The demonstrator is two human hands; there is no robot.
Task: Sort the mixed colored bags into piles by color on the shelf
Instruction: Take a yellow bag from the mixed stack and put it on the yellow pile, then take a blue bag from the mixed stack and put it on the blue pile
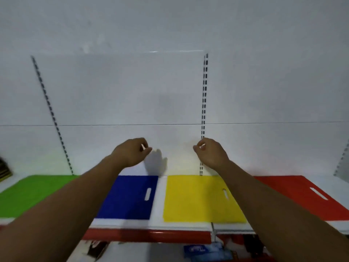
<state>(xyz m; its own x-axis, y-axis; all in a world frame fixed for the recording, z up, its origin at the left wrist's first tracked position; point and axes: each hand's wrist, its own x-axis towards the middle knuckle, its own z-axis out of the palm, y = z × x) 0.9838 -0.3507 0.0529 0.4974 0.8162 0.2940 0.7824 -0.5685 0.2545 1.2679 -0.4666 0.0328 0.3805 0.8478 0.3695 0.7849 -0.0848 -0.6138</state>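
Observation:
Four flat bags lie side by side on the white shelf point(159, 203): green point(32, 195) at the left, then blue point(128, 197), yellow point(198, 199) and red point(294, 195) at the right. The blue, yellow and red bags show cut-out handle slots. My left hand point(132, 152) is raised above the blue bag's far edge, its fingers curled toward the thumb. Above the yellow bag's far edge, my right hand point(211, 154) is held the same way. I see nothing in either hand, and neither touches a bag.
A white back panel rises behind the shelf, with slotted uprights at the left point(49, 108) and centre right point(204, 95). A red strip point(151, 236) trims the shelf's front edge. Packaged goods point(205, 250) sit on a lower level. A dark object point(4, 169) sits at the far left.

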